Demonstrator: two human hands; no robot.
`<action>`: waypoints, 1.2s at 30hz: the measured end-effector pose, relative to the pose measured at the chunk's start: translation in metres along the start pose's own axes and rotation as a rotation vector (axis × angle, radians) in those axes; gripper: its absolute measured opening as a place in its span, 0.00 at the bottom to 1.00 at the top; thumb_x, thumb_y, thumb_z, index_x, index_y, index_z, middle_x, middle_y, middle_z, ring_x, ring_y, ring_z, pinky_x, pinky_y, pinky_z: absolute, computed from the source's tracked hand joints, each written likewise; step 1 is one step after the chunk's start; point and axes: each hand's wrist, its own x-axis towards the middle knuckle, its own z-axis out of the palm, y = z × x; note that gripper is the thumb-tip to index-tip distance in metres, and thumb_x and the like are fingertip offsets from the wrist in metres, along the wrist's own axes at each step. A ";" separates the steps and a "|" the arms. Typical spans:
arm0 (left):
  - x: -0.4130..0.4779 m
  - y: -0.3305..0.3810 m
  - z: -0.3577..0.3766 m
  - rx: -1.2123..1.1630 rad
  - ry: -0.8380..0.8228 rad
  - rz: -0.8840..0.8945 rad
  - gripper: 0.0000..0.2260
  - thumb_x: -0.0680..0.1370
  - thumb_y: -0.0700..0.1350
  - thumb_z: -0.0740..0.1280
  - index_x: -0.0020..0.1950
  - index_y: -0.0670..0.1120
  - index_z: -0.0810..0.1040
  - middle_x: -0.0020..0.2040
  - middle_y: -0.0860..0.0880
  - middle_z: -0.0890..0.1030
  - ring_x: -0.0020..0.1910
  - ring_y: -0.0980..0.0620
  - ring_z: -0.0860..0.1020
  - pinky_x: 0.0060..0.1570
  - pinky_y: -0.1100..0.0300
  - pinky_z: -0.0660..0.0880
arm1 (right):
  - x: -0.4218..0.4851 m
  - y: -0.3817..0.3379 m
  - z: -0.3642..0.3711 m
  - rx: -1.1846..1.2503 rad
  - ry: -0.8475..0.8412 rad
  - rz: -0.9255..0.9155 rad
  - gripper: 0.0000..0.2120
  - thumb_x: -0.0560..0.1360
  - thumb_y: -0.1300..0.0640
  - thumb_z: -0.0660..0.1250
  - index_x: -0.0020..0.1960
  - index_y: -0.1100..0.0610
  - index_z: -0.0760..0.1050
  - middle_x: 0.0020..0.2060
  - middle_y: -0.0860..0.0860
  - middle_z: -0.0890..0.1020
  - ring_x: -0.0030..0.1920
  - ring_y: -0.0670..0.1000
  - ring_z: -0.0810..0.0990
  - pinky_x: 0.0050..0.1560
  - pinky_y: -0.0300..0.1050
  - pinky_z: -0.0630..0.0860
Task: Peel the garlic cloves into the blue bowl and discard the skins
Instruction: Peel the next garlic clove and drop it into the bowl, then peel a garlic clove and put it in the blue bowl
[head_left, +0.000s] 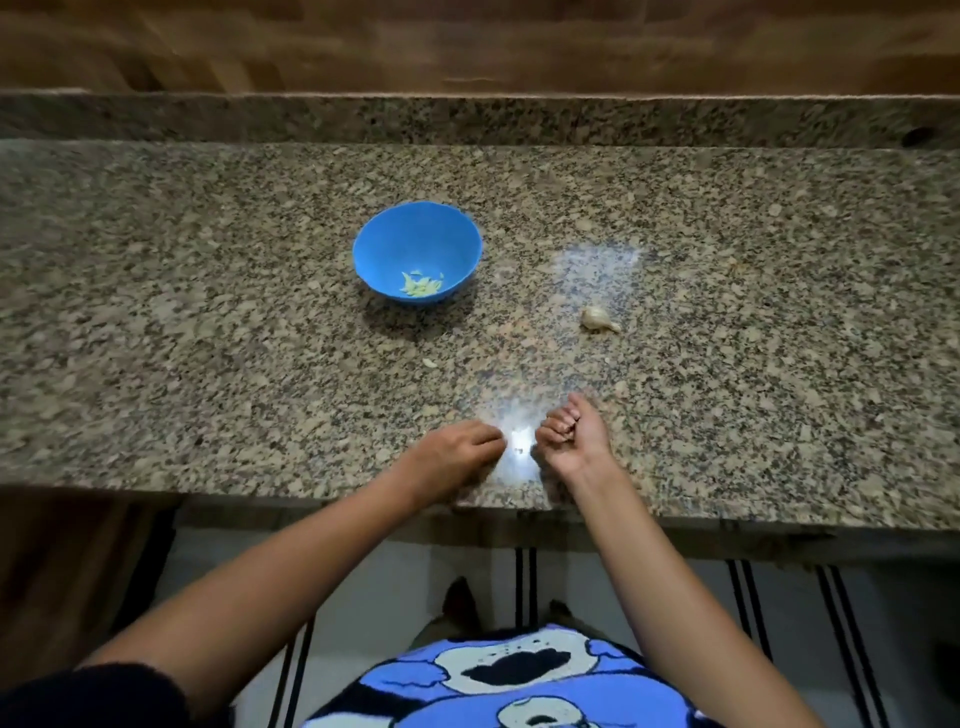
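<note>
Down at counter (208, 322) edge, left hand (457, 448), right hand (571, 435), fingers curled, grasp unreadable in glare, peeled cloves (421, 285) in blue bowl (395, 234), garlic piece (599, 318) rightward.

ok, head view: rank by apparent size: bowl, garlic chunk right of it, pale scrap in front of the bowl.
1. bowl
2. garlic chunk
3. scrap, clearly smallest
The gaps are wide and the scrap lies nearest the camera, so nearness doesn't blur the order.
</note>
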 end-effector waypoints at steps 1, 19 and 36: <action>-0.007 -0.003 -0.002 0.016 0.003 -0.047 0.09 0.69 0.37 0.71 0.49 0.40 0.80 0.47 0.43 0.81 0.42 0.46 0.81 0.35 0.54 0.81 | 0.000 0.006 0.003 -0.036 0.003 0.018 0.28 0.81 0.54 0.53 0.22 0.55 0.61 0.14 0.46 0.60 0.13 0.43 0.58 0.14 0.31 0.53; -0.311 0.081 -0.074 -1.288 2.091 -1.477 0.07 0.75 0.30 0.64 0.48 0.39 0.79 0.35 0.48 0.82 0.32 0.58 0.80 0.35 0.69 0.77 | -0.056 0.317 0.053 -0.833 -0.307 0.795 0.23 0.81 0.56 0.52 0.27 0.56 0.62 0.15 0.49 0.64 0.14 0.44 0.63 0.15 0.29 0.59; -0.578 0.151 -0.078 -1.112 2.530 -1.659 0.07 0.75 0.32 0.66 0.50 0.39 0.80 0.47 0.42 0.82 0.44 0.52 0.81 0.37 0.67 0.78 | -0.151 0.624 0.016 -1.315 -0.292 1.024 0.25 0.82 0.55 0.51 0.26 0.54 0.61 0.13 0.47 0.62 0.13 0.42 0.59 0.15 0.29 0.56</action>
